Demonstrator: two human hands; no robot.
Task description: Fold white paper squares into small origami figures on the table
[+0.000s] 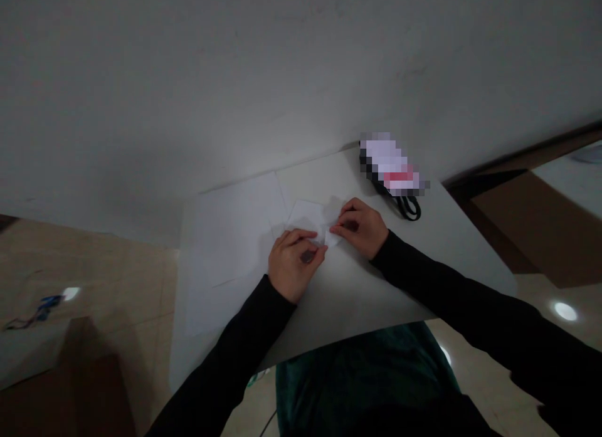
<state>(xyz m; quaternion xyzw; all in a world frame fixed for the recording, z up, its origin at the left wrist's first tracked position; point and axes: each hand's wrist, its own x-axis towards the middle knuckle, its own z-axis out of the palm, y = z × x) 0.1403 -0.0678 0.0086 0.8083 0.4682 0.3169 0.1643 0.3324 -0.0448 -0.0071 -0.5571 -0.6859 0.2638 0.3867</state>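
Observation:
Between my two hands, just above the white table (pixel 376 293), is a small folded piece of white paper (pixel 331 238). My left hand (pixel 295 261) pinches its left side between thumb and fingers. On the other side, my right hand (pixel 362 227) grips it with thumb and index finger, the other fingers curled. A larger piece of white paper (pixel 305 212) with angled edges lies right behind my left hand. White sheets of paper (pixel 230 236) spread over the left part of the table. My fingers cover part of the folded paper.
At the table's back right lies a blurred-out white and pink object (pixel 390 164) with a black strap (pixel 410 208). A wall (pixel 235 98) rises along the back edge. Cardboard boxes (pixel 545 224) stand to the right, and another box (pixel 94 393) sits at lower left.

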